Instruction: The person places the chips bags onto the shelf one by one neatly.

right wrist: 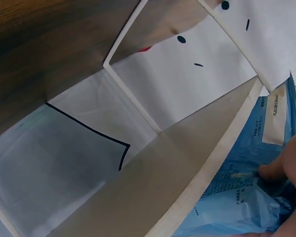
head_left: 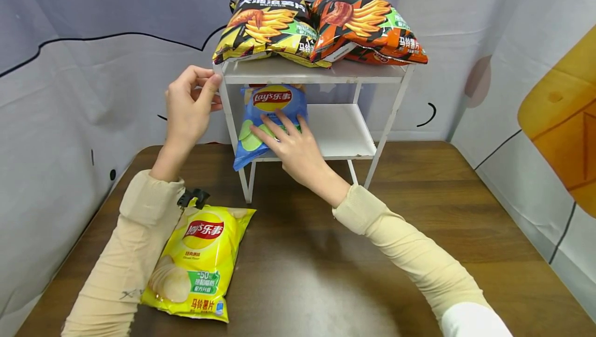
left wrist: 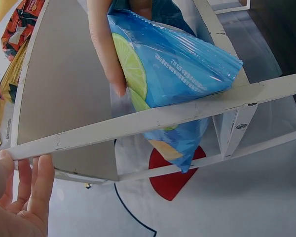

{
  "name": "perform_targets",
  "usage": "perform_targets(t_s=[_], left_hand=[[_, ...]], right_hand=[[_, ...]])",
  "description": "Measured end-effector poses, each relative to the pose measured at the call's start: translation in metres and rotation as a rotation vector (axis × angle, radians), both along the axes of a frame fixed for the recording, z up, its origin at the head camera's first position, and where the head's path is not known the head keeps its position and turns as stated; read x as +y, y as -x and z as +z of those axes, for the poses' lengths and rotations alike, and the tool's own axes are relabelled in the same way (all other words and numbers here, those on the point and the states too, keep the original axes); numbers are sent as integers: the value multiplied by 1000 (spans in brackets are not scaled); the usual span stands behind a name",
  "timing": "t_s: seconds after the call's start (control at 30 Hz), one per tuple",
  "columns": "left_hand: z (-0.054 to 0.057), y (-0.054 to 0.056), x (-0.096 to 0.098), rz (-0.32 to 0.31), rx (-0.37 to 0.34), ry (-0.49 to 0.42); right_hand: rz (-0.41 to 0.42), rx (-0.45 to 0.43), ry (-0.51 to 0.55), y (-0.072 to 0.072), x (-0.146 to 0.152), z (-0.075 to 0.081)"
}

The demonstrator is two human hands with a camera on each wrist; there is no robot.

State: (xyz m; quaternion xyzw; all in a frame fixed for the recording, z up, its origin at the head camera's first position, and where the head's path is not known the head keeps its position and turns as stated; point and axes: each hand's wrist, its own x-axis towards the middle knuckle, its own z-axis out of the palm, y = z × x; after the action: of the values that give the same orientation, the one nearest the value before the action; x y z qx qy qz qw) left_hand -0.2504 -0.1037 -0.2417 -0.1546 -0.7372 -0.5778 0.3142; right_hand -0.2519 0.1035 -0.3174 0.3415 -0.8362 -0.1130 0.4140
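Rack (head_left: 312,79) on tbl (head_left: 419,181) (back half), 2 bags (head_left: 267,31) atop, lower-shelf bag (head_left: 274,100) at L, other bag (head_left: 200,262) front-L.

This place looks like a small booth or corner closed by curtains, though the exact type of room I cannot tell. Printed cloth (head_left: 125,88), grey and bluish, hangs at the back and on both sides, with a large orange figure (head_left: 568,114) at the right edge. Inside stands a brown surface (head_left: 442,202). A white rack (head_left: 344,130) with chip bags (head_left: 274,100), upper centre, resembles a shop display.
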Motion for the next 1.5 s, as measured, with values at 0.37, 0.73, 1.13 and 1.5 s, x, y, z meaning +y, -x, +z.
perform_targets(t_s=[0.37, 0.73, 1.13, 1.5], left_hand=[[-1, -1, 0, 6, 13, 1], [0, 1, -1, 15, 22, 5], [-1, 1, -1, 9, 10, 18], [0, 1, 0, 14, 16, 21]], right_hand=[[10, -131, -38, 4, 5, -1], [28, -211, -12, 5, 7, -2], [41, -123, 39, 3, 7, -7], [36, -137, 59, -13, 4, -3]])
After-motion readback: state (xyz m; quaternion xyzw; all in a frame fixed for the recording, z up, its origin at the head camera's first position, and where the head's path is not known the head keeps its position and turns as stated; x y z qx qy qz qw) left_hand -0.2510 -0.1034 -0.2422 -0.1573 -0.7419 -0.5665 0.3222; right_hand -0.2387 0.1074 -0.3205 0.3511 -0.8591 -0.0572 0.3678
